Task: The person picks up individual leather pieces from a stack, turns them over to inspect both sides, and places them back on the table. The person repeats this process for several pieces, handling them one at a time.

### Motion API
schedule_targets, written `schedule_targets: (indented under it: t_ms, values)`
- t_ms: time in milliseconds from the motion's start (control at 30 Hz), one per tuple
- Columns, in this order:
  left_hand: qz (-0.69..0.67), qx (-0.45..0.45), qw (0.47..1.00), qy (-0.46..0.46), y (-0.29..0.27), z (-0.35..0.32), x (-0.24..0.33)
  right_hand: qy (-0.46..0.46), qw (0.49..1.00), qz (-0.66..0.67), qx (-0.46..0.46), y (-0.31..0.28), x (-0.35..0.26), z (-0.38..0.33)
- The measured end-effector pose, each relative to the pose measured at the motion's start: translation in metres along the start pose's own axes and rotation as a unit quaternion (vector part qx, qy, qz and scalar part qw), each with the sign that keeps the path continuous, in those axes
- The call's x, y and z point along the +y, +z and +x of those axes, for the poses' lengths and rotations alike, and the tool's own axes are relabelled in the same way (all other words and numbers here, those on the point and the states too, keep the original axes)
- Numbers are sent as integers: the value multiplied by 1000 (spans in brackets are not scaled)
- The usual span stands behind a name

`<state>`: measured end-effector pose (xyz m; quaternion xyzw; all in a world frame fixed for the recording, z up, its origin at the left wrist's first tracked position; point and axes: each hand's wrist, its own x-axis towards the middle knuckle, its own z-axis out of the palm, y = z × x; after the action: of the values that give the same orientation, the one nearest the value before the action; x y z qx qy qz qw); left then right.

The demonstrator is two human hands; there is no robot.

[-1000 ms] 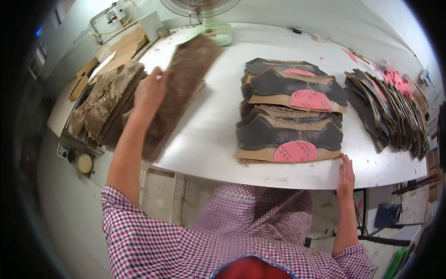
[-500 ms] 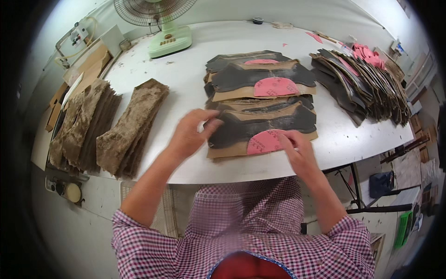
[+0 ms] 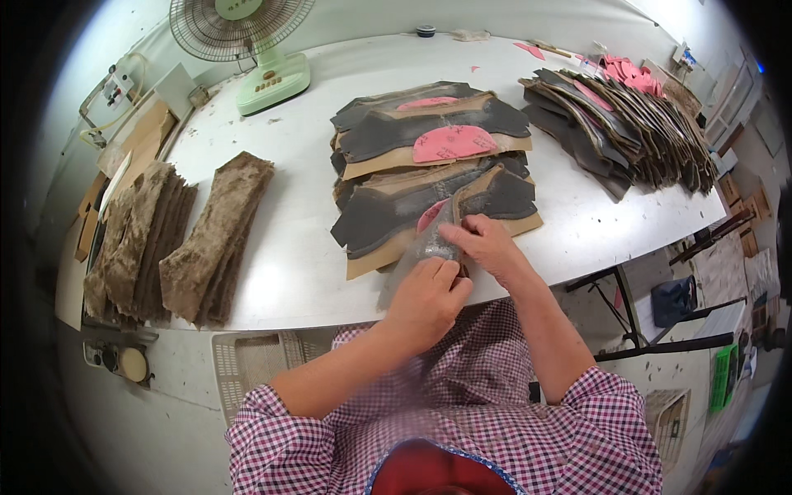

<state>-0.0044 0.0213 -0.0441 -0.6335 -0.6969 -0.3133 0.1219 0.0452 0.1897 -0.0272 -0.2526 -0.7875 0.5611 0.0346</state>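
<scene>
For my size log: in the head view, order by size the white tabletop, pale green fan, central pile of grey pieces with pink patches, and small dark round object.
White tabletop
Central pile of grey pieces
Pale green fan, partly cut off
Small dark round object

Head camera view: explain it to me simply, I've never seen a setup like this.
There is no machine here, just a person's two bare hands. The camera sits on their head and looks down through a wide lens, so straight edges look bent.

On the white table, brown fuzzy pieces lie at the left, dark grey and tan pieces with pink patches in the middle, and a fanned pile at the right. A green fan stands behind.

At the middle pieces' near edge, the left hand pinches a greyish flap; the right hand touches it. Blur hides which layer it is.
</scene>
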Motion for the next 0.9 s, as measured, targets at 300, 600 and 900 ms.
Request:
schedule_targets:
  t_ms: [300,600,900]
  values:
    - [-9,45,991,-127,16,22,-87,-159,984,60,60,-4,39,-21]
    - [-140,190,965,-113,18,15,-40,-110,899,400,142,-87,39,-143]
    - [-848,95,465,-236,-15,42,30,-7,973,214,-81,-46,31,-99]
